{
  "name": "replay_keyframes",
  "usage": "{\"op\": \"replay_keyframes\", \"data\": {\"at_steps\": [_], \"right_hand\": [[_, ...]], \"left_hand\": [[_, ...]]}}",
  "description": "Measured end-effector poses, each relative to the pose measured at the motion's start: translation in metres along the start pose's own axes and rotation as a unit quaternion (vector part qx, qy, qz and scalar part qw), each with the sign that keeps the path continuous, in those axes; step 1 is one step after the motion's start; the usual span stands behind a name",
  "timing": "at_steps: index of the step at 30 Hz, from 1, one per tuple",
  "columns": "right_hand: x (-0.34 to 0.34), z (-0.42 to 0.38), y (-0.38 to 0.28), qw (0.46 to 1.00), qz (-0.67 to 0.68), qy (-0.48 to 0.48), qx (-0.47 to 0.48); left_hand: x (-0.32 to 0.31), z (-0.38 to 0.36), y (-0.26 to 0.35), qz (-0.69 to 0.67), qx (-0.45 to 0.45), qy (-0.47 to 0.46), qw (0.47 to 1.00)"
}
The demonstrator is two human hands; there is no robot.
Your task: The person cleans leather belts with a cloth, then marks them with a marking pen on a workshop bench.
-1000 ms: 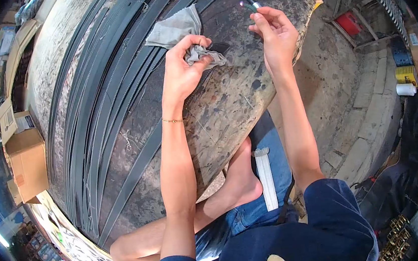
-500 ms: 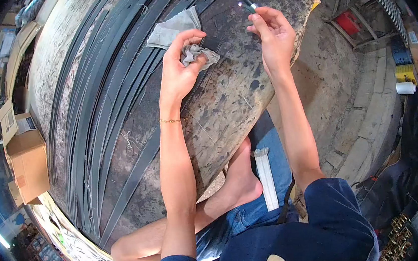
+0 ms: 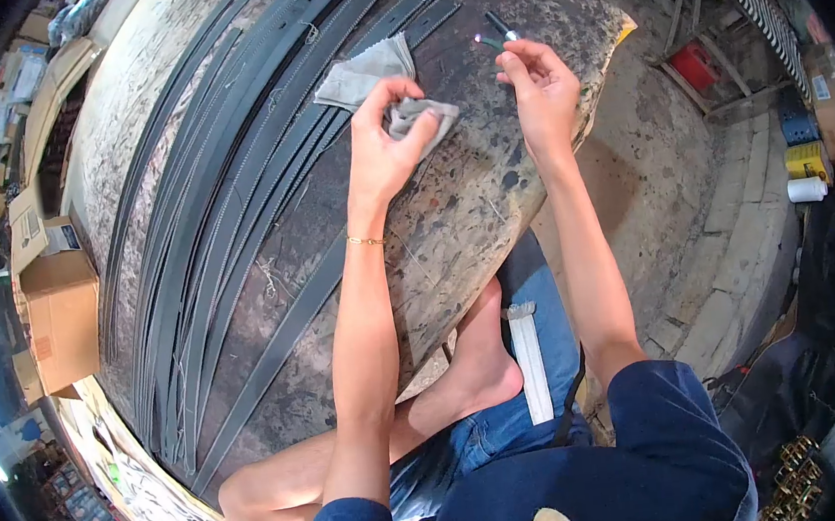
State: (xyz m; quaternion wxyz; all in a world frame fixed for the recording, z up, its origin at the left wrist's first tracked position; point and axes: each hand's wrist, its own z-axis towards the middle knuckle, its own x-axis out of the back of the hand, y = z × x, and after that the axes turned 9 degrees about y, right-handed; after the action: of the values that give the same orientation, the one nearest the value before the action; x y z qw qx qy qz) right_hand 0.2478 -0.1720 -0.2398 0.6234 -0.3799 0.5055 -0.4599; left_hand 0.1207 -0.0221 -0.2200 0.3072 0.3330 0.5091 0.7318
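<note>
Grey cloth (image 3: 359,73): it is at the left hand, partly crumpled in the fingers, partly spread over black straps (image 3: 229,183).
Left hand (image 3: 387,151): it reaches forward above the table (image 3: 486,189); thumb and forefinger are half curled, gripping the crumpled part.
Right hand (image 3: 542,93): it is raised; thumb and fingers pinch closely a slim dark tool (image 3: 496,25).
Table surface: worn and stained.
Room: a cardboard box (image 3: 64,325) stands at left; a floor (image 3: 666,181) lies at right.
</note>
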Motion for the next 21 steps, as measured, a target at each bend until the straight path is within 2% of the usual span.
{"op": "replay_keyframes", "data": {"at_steps": [2,5,7,8,10,12,13,14,15,16,18,20,21], "right_hand": [[0.000,0.001,0.000,1.000,-0.004,-0.003,0.006],[-0.001,0.001,0.001,1.000,-0.010,0.000,0.003],[0.000,0.000,0.003,1.000,-0.008,0.001,0.007],[0.000,0.001,0.004,1.000,-0.011,0.005,0.007],[0.000,0.003,0.006,1.000,-0.011,0.005,0.009],[0.000,0.002,0.003,0.999,-0.036,0.004,-0.009],[0.000,0.001,0.002,0.999,-0.033,0.007,-0.015],[0.001,-0.001,0.002,0.999,-0.035,0.006,-0.018],[0.001,0.000,0.003,0.999,-0.049,-0.001,-0.006],[0.001,0.001,0.005,0.998,-0.061,-0.009,0.006],[0.001,0.002,0.007,0.998,-0.064,-0.007,0.017],[0.001,0.003,0.005,0.999,-0.048,0.014,0.007],[0.001,0.003,0.002,0.999,-0.047,0.012,0.007]], "left_hand": [[0.000,0.000,0.004,0.042,0.003,-0.013,0.999],[-0.001,0.002,0.004,0.071,-0.039,0.012,0.997],[0.001,0.008,0.001,0.137,-0.231,0.106,0.958],[0.008,0.008,0.002,0.138,-0.237,0.111,0.955],[0.032,0.004,0.008,0.170,-0.206,0.123,0.956],[0.060,0.009,0.019,0.205,-0.174,0.083,0.960],[0.075,0.008,0.024,0.209,-0.030,0.046,0.976],[0.082,0.006,0.040,0.207,0.117,0.007,0.971],[0.084,0.007,0.054,0.355,0.184,-0.049,0.915],[0.083,0.004,0.053,0.354,0.184,-0.048,0.915],[0.073,-0.002,0.047,0.513,0.053,-0.120,0.848],[0.046,-0.011,0.047,0.456,-0.020,-0.085,0.886],[0.030,-0.015,0.033,0.386,-0.118,-0.047,0.914]]}}
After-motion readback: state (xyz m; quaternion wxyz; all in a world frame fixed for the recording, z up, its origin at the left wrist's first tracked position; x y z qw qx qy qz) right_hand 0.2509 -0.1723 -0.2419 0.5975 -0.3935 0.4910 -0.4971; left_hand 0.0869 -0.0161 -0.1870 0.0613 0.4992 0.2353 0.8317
